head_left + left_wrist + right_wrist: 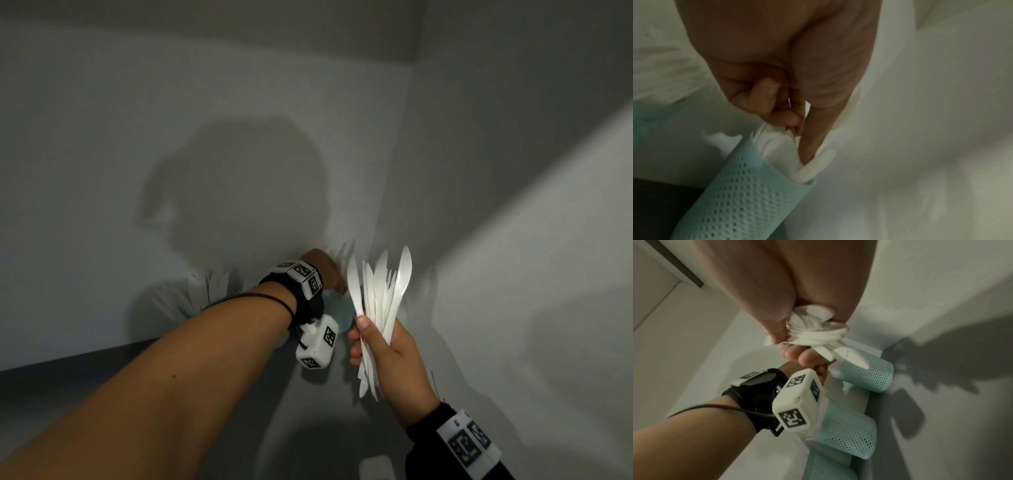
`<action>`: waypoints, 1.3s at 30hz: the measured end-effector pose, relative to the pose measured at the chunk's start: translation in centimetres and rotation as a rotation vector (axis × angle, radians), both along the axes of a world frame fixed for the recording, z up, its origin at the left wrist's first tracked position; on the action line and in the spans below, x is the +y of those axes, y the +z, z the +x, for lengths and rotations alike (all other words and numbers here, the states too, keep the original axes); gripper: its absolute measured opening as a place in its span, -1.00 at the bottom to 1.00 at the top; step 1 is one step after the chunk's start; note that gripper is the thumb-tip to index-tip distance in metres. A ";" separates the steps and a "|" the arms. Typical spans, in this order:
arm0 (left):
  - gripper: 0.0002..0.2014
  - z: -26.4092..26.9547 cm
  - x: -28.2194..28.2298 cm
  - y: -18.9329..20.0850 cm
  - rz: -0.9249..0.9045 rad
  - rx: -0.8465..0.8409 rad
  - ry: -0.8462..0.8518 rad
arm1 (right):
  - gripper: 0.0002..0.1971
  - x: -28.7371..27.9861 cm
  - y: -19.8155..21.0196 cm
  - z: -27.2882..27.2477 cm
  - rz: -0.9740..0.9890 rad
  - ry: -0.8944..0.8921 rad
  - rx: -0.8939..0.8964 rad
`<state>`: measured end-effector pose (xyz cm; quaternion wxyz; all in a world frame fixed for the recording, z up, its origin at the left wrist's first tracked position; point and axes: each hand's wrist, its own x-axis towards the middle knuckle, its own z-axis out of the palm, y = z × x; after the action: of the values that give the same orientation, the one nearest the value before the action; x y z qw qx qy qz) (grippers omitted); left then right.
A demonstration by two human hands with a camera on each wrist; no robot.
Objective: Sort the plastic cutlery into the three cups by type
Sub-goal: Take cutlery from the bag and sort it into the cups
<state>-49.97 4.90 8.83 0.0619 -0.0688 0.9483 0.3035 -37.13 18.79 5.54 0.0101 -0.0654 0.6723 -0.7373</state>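
Note:
My right hand [387,346] grips a fanned bundle of white plastic cutlery [376,298], knives and a spoon among them, handles down. The same bundle [818,334] shows in my fist in the right wrist view. Three teal mesh cups stand in a row along the wall: the far cup [869,374], the middle cup [849,430] and the near cup [828,467]. My left hand [325,267] reaches over the far cup [748,194], fingers curled, pinching a white cutlery piece [849,116] whose end sits among the white cutlery [777,151] in that cup.
The cups stand in a corner where two white walls [239,120] meet, on a grey tabletop [68,377]. Another cup with white cutlery [205,287] shows left of my left forearm. A pale object [375,467] lies at the bottom edge.

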 end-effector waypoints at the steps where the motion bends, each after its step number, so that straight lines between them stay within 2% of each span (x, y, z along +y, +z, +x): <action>1: -0.68 0.0 -0.2 0.3 0.024 0.001 0.013 | -0.85 -0.2 0.0 0.1 -0.008 0.012 0.002; 6: -0.70 0.0 -0.4 0.7 0.148 0.030 0.045 | -0.88 -0.6 0.0 0.1 -0.025 0.055 0.013; 12: -0.77 0.0 -0.6 0.2 0.107 0.132 0.061 | -0.88 -0.3 0.0 -0.1 -0.012 0.055 0.016; 16: -0.81 1.6 -1.4 0.0 0.281 0.271 0.113 | -0.86 -0.4 0.5 -0.1 -0.009 0.059 0.037; 19: -0.80 6.1 -1.6 0.8 0.476 0.307 0.095 | -0.84 -0.9 0.8 0.1 -0.008 0.067 0.061; 22: -0.82 11.8 -1.3 1.5 0.697 0.209 0.045 | -0.83 -1.7 0.5 0.6 0.006 0.078 0.098; 24: -0.76 14.7 -0.9 1.8 0.817 0.075 -0.089 | -0.85 -2.7 0.1 1.1 0.109 0.088 0.168; 26: -0.66 16.1 -0.6 1.3 0.804 0.034 -0.193 | -0.85 -3.9 -0.3 1.9 0.188 0.099 0.238; 30: -0.65 16.8 -1.2 0.2 0.841 0.074 -0.122 | -0.67 -5.1 -0.7 3.3 0.291 0.126 0.347; 33: -0.59 17.5 -2.5 -0.2 0.926 0.057 -0.154 | -0.67 -4.9 -0.5 3.7 0.243 0.203 0.349; 35: -0.63 18.0 -3.0 -0.2 0.989 0.052 -0.171 | -0.63 -4.8 -0.1 4.2 0.184 0.263 0.319; 39: -0.68 18.5 -3.8 -0.4 1.074 0.050 -0.169 | -0.68 -4.7 0.1 4.8 0.094 0.315 0.251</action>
<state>-31.46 1.09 8.48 0.0897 0.0563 0.6635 0.7406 -32.36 14.11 5.66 0.0444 -0.2603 0.6833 -0.6807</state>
